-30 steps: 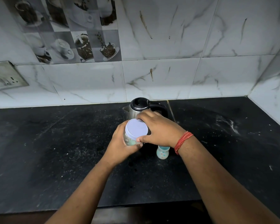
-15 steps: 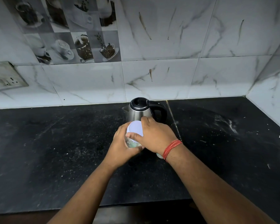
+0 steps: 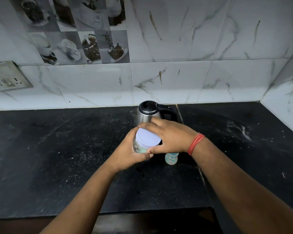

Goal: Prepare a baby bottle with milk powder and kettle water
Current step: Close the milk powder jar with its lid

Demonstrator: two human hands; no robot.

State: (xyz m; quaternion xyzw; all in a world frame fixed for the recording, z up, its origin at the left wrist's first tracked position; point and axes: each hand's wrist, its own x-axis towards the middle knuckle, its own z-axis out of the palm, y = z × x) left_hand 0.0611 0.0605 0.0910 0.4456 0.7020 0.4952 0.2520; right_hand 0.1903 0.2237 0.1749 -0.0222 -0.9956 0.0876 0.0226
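Note:
A clear jar (image 3: 137, 147) with a pale lilac lid (image 3: 147, 138) is held above the black counter. My left hand (image 3: 127, 153) wraps the jar's body from the left. My right hand (image 3: 171, 136) grips the lid's rim from the right, fingers over its far edge. Behind the hands stands a steel kettle (image 3: 146, 113) with a black lid and handle. A small pale blue baby bottle (image 3: 171, 158) stands on the counter just under my right wrist, its top hidden by the hand.
The black stone counter (image 3: 57, 157) runs to a marble-tiled wall at the back and right. A wall socket plate (image 3: 8, 78) sits at the far left. White powder specks (image 3: 240, 130) dust the counter on the right.
My right hand has shifted around the lid, uncovering more of its top, then sliding back rightward. The jar stays held in the same spot in front of the kettle.

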